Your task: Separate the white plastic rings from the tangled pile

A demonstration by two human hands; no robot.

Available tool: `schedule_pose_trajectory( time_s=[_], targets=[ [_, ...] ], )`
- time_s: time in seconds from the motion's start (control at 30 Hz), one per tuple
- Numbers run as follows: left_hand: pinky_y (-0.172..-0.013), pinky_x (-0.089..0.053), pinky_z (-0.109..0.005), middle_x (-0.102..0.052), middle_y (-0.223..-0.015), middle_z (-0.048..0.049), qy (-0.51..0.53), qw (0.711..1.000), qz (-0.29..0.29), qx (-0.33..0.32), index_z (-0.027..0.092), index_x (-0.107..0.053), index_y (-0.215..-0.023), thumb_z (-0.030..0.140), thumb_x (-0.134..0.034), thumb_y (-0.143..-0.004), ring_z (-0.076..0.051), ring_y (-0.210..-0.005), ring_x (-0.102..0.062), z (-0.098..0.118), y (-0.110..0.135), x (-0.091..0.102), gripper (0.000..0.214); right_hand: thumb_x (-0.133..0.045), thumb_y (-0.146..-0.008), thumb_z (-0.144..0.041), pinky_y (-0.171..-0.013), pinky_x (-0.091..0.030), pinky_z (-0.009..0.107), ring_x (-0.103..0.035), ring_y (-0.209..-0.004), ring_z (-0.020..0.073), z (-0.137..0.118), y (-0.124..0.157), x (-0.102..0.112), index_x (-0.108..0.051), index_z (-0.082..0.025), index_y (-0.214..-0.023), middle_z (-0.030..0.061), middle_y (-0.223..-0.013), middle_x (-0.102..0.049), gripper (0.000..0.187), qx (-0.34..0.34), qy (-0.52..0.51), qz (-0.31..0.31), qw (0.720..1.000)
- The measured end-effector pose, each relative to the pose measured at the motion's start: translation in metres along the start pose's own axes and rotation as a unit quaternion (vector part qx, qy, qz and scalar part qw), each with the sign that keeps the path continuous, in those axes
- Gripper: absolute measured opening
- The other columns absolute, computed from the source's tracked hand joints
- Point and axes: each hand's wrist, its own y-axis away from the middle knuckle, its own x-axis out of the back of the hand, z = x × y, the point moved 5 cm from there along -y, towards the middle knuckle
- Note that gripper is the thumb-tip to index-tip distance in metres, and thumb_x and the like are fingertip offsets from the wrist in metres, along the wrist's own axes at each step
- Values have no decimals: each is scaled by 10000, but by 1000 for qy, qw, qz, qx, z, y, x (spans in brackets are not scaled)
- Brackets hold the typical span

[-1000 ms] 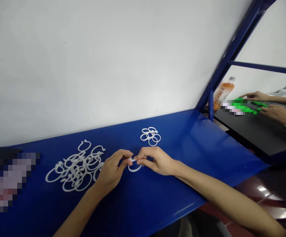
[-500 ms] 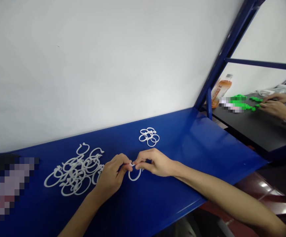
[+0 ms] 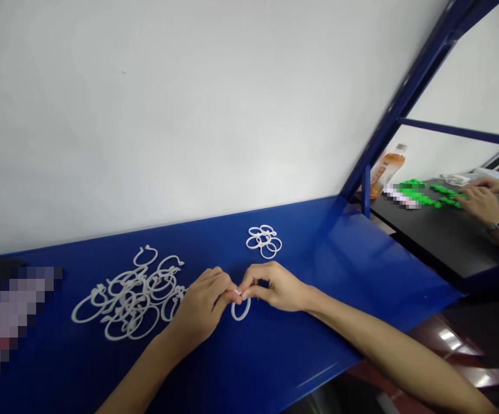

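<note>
A white plastic ring (image 3: 241,315) hangs between my two hands, just over the blue table. My left hand (image 3: 206,299) pinches its upper left part between thumb and forefinger. On the other side, my right hand (image 3: 275,284) pinches the upper right part, fingertips almost touching the left ones. The ring's top is hidden by the fingers, so I cannot tell whether its ends are joined. Left of my left hand lies a loose pile of white open rings (image 3: 131,299) with knobbed ends. Beyond my right hand sits a small cluster of overlapping closed white rings (image 3: 264,241).
The blue table (image 3: 318,253) meets a white wall at the back. A blue metal post (image 3: 379,138) rises at its right end. Past it, a co-worker's hands (image 3: 482,201) handle green pieces (image 3: 417,192) on a black table (image 3: 430,236), near an orange drink bottle (image 3: 387,172).
My fingertips have drawn closer together at the top of the ring, and the ring looks narrower. The whole view has shifted slightly.
</note>
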Motion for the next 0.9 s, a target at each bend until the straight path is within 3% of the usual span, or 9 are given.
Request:
schedule_pose_trajectory(
  time_s=[0.13,0.27,0.33,0.4,0.5,0.7,0.9],
  targets=[
    [-836,-448,-341,-712,-924,-1,-124,992,3,12,231,-645,-1019,314,-501,-999,-182,-866,-615,-17,1,8,167,-712,-892,-306,-617,-466,227,-608,-665,115,10,-3,26,-699,-190,-910,-3,-791,-694,118,-30,94,57,994],
    [-901,-447,-434,-704,-1094,-77,-282,950,-13,134,198,-659,-1141,339,-434,-998,-277,-1010,-595,-51,5,23,301,-676,-903,-250,-705,-472,271,-591,-742,140,30,1,83,-645,-188,-884,24,-864,-659,72,-39,268,211,939],
    [-892,-454,-465,-695,-1104,-115,-338,920,-35,196,169,-676,-1125,373,-410,-985,-319,-1041,-578,-66,9,31,363,-673,-888,-213,-700,-474,274,-577,-726,139,45,4,105,-630,-182,-846,20,-839,-627,68,-69,291,240,923],
    [-877,-456,-487,-694,-1085,-139,-368,896,-51,242,161,-694,-1079,419,-386,-976,-347,-1047,-570,-76,13,38,415,-688,-864,-206,-697,-484,270,-583,-727,133,58,5,116,-634,-175,-822,24,-869,-615,75,-90,279,230,928],
    [-850,-450,-512,-707,-1042,-151,-375,883,-60,276,174,-703,-1019,485,-356,-970,-377,-1042,-570,-83,17,43,469,-692,-848,-210,-728,-505,273,-595,-750,121,70,6,118,-657,-164,-827,45,-970,-613,62,-99,247,175,948],
    [-845,-437,-502,-725,-1016,-139,-353,895,-71,264,187,-715,-1039,477,-405,-939,-360,-1005,-581,-83,20,37,436,-702,-829,-207,-820,-501,302,-605,-867,144,74,7,116,-699,-171,-838,60,-1056,-629,37,-92,233,113,961],
    [-901,-413,-489,-725,-1077,-97,-318,914,-93,234,222,-706,-1108,355,-459,-912,-338,-1081,-563,-83,19,29,342,-650,-879,-280,-804,-508,300,-608,-824,132,77,8,120,-657,-161,-839,68,-1050,-610,126,-114,251,137,951]
  ],
)
